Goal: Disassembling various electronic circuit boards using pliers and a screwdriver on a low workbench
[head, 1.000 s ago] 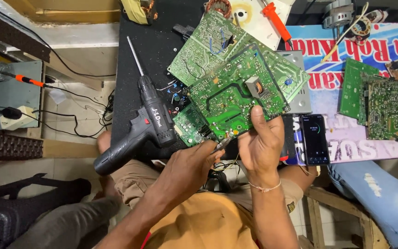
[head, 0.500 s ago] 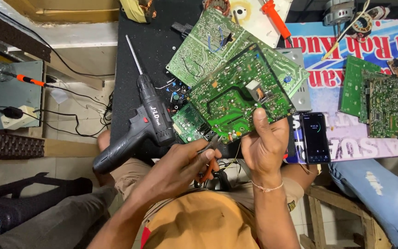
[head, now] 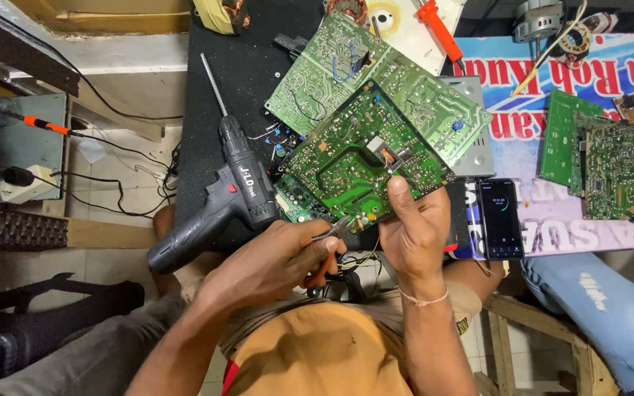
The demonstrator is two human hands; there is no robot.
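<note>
My right hand (head: 414, 229) grips the near edge of a green circuit board (head: 354, 158), thumb pressed on its solder side, holding it tilted above the black mat. My left hand (head: 277, 260) is closed on a small pair of pliers with orange handles (head: 329, 242); the metal tips touch the board's lower edge just left of my right thumb. A second, larger green board (head: 332, 62) lies under and behind the held one.
A black cordless drill (head: 218, 202) with a long bit lies on the black mat (head: 247, 44) left of the boards. A dark phone (head: 500, 218) rests right of my hand. More green boards (head: 603, 158) lie far right. Another person's jeans-clad leg (head: 588, 308) is lower right.
My left hand has shifted slightly right and up, bringing the pliers' tips to the board's lower edge. The right hand keeps the board in nearly the same place.
</note>
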